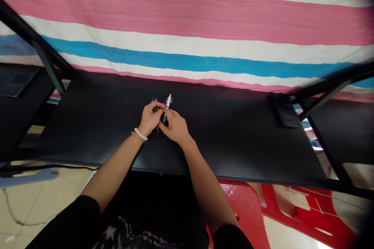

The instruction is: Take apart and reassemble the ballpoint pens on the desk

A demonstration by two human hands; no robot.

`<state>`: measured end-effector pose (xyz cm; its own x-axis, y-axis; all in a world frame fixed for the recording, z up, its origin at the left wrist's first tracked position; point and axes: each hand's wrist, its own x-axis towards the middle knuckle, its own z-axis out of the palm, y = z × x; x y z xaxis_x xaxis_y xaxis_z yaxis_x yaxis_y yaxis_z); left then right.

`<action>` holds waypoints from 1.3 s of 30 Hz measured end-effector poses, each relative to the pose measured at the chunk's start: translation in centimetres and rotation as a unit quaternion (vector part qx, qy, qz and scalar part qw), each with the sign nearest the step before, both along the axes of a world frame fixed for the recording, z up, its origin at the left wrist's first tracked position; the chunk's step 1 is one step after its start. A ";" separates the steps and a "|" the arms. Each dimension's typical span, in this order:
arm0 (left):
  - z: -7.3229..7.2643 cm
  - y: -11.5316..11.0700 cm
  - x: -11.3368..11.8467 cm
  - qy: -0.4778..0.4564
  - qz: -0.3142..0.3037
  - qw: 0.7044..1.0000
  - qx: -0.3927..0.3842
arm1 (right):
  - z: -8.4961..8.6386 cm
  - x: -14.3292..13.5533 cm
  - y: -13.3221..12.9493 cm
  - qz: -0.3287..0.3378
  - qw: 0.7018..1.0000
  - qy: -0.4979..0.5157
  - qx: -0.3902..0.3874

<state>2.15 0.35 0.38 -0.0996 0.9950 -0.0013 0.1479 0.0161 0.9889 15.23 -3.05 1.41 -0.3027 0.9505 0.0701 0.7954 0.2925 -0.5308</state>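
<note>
In the middle of the black table (228,132), my two hands meet over a white-and-dark pen (168,101). Its white end points away from me and its dark part runs down between my hands. My right hand (176,125) has its fingers curled round the pen. My left hand (151,116), with beaded bracelets at the wrist, is closed in a pinch right beside it, fingertips touching the right hand's. Small clear and dark bits (154,100) stick out past the left fingers; their kind is too small to tell. What the left fingertips pinch is hidden.
A dark phone (288,114) lies near the table's right edge. Slanted metal frame bars (48,64) stand at both sides. Striped cloth (187,15) hangs behind the table. Red plastic stools (242,206) are below at the right, and a cable (26,223) lies on the floor at the left.
</note>
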 end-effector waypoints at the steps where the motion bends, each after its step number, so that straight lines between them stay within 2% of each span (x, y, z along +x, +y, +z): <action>1: 0.0 0.0 0.0 -0.002 0.000 1.000 0.001 | 0.0 0.0 0.0 0.000 1.000 0.000 0.001; 22: 0.1 -0.1 0.0 -0.002 -0.004 1.000 -0.007 | 0.0 0.0 0.0 -0.001 1.000 0.004 0.006; 30: -0.4 0.0 0.2 -0.138 -0.002 0.990 -0.026 | -0.6 0.1 0.0 -0.016 0.996 0.082 0.032; 35: 0.3 0.0 0.3 -0.253 -0.006 0.966 -0.059 | -0.8 0.2 0.0 -0.027 0.992 0.116 0.046; 39: 0.8 -0.1 0.1 -0.311 -0.042 0.947 -0.069 | -0.7 0.1 -0.1 -0.012 0.987 0.132 0.087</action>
<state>2.24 0.23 1.16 0.0426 0.9854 -0.1648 -0.4556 0.1660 0.8746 15.32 -3.14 0.69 -0.2300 0.9239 0.3059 0.6432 0.3802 -0.6646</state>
